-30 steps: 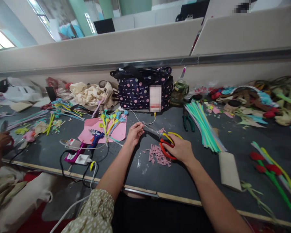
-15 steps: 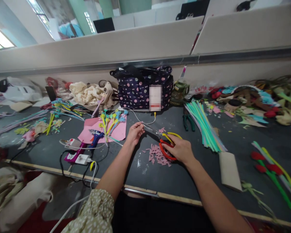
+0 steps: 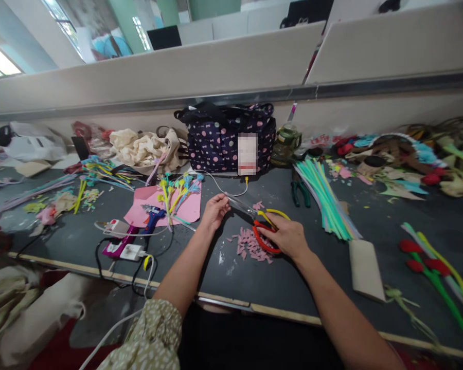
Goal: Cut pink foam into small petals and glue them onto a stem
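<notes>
My right hand (image 3: 286,237) grips a pair of scissors (image 3: 259,222) with one red and one yellow handle loop, blades pointing left toward my left hand. My left hand (image 3: 215,209) is closed in a pinch right at the blade tips, holding something too small to make out. Below the blades lies a small heap of cut pink scraps (image 3: 251,245) on the dark table (image 3: 278,282).
Behind stands a dark polka-dot bag (image 3: 224,139). To the left lie a pink sheet (image 3: 185,208), a blue glue gun (image 3: 151,216), a white power strip (image 3: 129,252) with cables. To the right are green pliers (image 3: 300,190), a bundle of green stems (image 3: 326,203), a beige block (image 3: 364,270), red tulips (image 3: 428,267).
Another person's hand at the far left has withdrawn toward the table edge. My own hands and the scissors have barely shifted.
</notes>
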`<state>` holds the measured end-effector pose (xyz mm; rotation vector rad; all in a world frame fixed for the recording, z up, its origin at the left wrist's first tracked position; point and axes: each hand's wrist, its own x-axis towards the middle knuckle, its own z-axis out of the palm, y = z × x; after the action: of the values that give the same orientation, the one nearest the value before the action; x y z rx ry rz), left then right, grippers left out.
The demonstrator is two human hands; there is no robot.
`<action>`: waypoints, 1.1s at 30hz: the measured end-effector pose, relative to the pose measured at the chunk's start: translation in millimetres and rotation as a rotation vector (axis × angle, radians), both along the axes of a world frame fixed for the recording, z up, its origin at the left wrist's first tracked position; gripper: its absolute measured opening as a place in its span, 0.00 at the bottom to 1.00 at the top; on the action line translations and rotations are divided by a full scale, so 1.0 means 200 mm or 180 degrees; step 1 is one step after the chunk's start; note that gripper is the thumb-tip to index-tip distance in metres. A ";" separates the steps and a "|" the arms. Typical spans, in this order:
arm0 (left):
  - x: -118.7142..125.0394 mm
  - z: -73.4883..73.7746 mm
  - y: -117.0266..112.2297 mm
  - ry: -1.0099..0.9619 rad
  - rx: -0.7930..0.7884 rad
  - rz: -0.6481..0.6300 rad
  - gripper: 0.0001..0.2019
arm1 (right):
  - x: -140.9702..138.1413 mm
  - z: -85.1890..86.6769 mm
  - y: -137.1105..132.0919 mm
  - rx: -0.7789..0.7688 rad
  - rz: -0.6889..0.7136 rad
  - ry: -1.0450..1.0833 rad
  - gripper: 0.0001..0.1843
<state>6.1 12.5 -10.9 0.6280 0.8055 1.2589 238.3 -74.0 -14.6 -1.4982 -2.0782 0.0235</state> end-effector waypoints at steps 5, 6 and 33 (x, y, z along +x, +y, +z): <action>0.00 0.01 0.00 0.0028 -0.0048 0.0014 0.17 | 0.00 0.00 0.00 -0.0049 0.0014 0.0031 0.23; 0.00 0.01 -0.01 0.0027 -0.0058 0.0014 0.17 | 0.00 0.00 0.00 -0.0060 0.0020 0.0039 0.23; -0.01 -0.01 0.01 -0.0070 -0.0077 -0.0046 0.16 | -0.01 0.00 0.00 -0.0150 0.0142 -0.0112 0.23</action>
<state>3.9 13.5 -12.2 0.5986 0.7956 1.2393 236.8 -74.4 -14.9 -1.4898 -2.1528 0.0641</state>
